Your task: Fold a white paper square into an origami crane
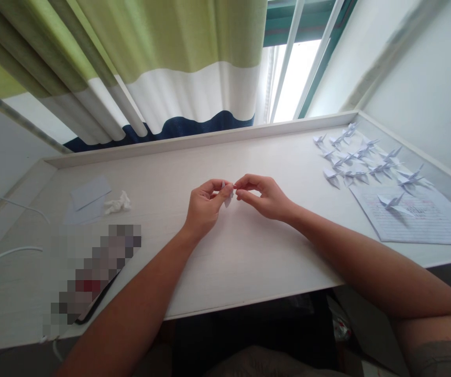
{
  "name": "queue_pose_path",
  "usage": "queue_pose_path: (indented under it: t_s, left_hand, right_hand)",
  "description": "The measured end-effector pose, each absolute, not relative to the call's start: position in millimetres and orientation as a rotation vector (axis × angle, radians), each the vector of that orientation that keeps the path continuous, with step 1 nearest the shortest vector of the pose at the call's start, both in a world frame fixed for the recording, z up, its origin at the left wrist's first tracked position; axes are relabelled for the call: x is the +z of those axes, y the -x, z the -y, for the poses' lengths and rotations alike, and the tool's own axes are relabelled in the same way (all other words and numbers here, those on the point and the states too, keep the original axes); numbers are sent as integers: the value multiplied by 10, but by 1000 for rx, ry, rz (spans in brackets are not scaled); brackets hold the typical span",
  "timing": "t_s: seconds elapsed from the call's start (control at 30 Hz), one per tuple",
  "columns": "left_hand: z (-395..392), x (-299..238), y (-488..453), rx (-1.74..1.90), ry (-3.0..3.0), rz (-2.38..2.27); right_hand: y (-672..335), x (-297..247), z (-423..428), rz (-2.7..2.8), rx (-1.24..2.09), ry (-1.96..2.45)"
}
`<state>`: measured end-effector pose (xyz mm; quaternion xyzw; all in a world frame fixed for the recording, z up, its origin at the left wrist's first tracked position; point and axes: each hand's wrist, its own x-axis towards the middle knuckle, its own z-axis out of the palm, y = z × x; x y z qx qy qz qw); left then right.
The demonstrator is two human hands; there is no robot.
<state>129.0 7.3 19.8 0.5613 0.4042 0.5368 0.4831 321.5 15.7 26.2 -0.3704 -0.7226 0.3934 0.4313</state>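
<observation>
My left hand (205, 205) is closed in a pinch around a small piece of folded white paper (228, 201), whose pointed end shows below the thumb. Most of the paper is hidden behind those fingers. Right beside it, my right hand (262, 196) is curled, with thumb and index fingertips drawn close together against the left thumb tip. Whatever lies between these right fingertips is too small to make out. Both hands are just above the middle of the white desk (233, 262).
Several folded paper cranes (347, 157) stand at the far right, one of them on a lined paper pad (425, 225). At left lie white paper sheets (90, 193), a crumpled tissue (118, 203) and a blurred phone-like object (99, 272). A cable (9, 252) runs along the left. Curtains (194, 78) hang behind.
</observation>
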Motion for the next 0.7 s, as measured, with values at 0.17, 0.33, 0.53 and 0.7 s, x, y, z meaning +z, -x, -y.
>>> queue_pose_path:
  t_s: [0.17, 0.33, 0.53, 0.7]
  left_hand:
    - [-91, 197, -1312, 1288, -1253, -979]
    - [-110, 202, -1283, 1284, -1217, -1079]
    - [-138, 203, -1222, 1292, -1375, -1091]
    - [-158, 167, -1210, 1310, -1466, -1076]
  right_hand:
    - [-3137, 193, -171, 1788, 1174, 945]
    - [-3101, 200, -155, 1759, 1159, 967]
    - [-3122, 227, -161, 1723, 1176, 976]
    - [-3109, 181, -193, 1632, 1265, 971]
